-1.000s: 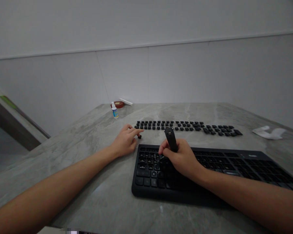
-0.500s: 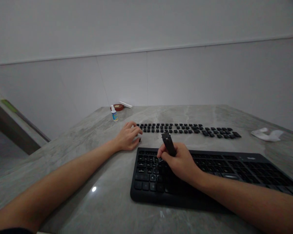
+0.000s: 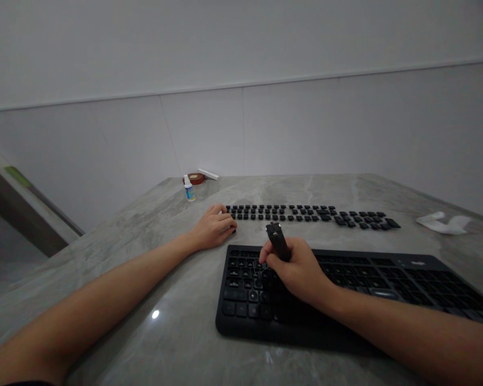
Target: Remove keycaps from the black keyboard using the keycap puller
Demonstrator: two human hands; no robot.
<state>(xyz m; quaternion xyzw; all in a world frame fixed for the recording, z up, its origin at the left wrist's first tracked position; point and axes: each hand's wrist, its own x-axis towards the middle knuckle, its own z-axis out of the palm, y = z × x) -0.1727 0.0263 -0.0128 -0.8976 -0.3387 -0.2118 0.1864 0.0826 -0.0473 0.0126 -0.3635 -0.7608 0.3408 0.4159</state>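
Observation:
My left hand rests at the left end of the rows of loose black keycaps. Its thumb and fingers are closed on a small dark keycap just above the tabletop. Over the left half of a black keyboard, my right hand grips a black stick-like tool that stands nearly upright. The tool's lower end is hidden behind the fingers. Keys are fitted along the keyboard's lower left rows, while many upper positions show bare key sockets.
A small white and blue bottle stands at the back left, near a reddish-brown round case and a white strip. Crumpled white tissue lies at the right. The marble-patterned table meets a pale wall.
My left fingertips have closed around the dark keycap and shifted slightly right. My right hand keeps its grip on the tool at nearly the same spot.

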